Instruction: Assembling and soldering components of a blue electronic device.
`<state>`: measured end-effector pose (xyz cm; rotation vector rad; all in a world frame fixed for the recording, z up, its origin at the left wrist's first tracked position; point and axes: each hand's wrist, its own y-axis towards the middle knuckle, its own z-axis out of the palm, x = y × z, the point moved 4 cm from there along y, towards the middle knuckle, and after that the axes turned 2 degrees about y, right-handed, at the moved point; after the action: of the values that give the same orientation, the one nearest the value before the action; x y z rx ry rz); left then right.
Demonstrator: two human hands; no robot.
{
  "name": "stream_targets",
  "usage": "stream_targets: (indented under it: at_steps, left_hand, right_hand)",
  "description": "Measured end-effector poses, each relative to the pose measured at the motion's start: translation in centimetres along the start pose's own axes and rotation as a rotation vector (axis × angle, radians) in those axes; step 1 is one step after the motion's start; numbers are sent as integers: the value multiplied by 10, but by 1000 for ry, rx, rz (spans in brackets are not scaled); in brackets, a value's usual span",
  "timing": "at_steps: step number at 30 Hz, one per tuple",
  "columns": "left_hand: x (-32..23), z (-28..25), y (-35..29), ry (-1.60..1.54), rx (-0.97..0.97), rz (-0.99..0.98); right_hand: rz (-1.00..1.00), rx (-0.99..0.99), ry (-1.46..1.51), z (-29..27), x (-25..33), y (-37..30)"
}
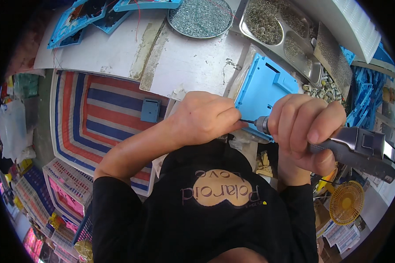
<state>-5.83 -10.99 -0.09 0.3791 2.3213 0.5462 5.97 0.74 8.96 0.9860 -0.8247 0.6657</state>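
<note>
My right hand [307, 131] is wrapped round a grey cordless electric screwdriver [360, 153], its chuck and thin bit pointing left. My left hand [206, 115] is closed, its thumb and fingertips pinched by the tip of the bit; anything between them is too small or hidden to make out. Just beyond both hands lies a light-blue plastic panel [259, 90] with a raised rim and slots. Part of its near edge is covered by my hands.
At the back stands a round tray [200, 35] of small silvery screws. A metal compartment tray [280, 40] with brassy small parts sits right of it. Blue casings [77, 22] lie far left. A striped cloth-lined bin [105, 127] holds one blue piece [150, 110]. A yellow fan [346, 202] stands lower right.
</note>
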Motion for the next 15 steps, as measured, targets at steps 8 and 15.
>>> stream_targets:
  at_steps: [8,15]
  left_hand:
    - [9,0,22,-98,388,44]
    - [12,5,16,-106,353,30]
  right_hand:
    - [60,-25,-132,8,-15,-28]
    - [-39,147,-263,25,-35,-27]
